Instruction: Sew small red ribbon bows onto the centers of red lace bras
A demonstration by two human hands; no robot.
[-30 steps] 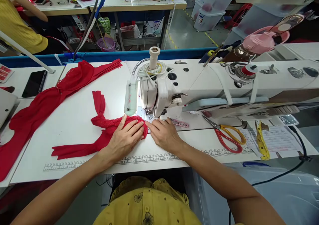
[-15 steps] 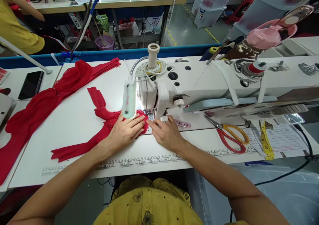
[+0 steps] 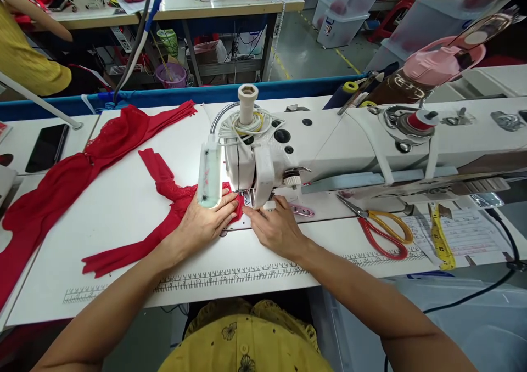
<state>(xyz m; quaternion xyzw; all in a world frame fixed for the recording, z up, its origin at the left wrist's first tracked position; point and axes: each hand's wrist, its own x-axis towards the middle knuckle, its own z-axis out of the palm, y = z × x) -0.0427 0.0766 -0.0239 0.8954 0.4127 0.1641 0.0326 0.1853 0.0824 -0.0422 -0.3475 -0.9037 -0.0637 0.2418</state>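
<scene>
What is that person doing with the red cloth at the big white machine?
A person sits at a white sewing machine. The left hand lies flat on a piece of red lace fabric, pressing it to the table just in front of the needle. The right hand rests beside it, fingertips at the fabric's edge. More red fabric lies to the left, and scissors to the right.

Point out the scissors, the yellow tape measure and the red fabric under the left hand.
scissors (image 3: 385, 232), head view, on the handle loops.
yellow tape measure (image 3: 441, 239), head view, mid-strip.
red fabric (image 3: 164, 181), head view, on the lace left of the lamp.
</scene>
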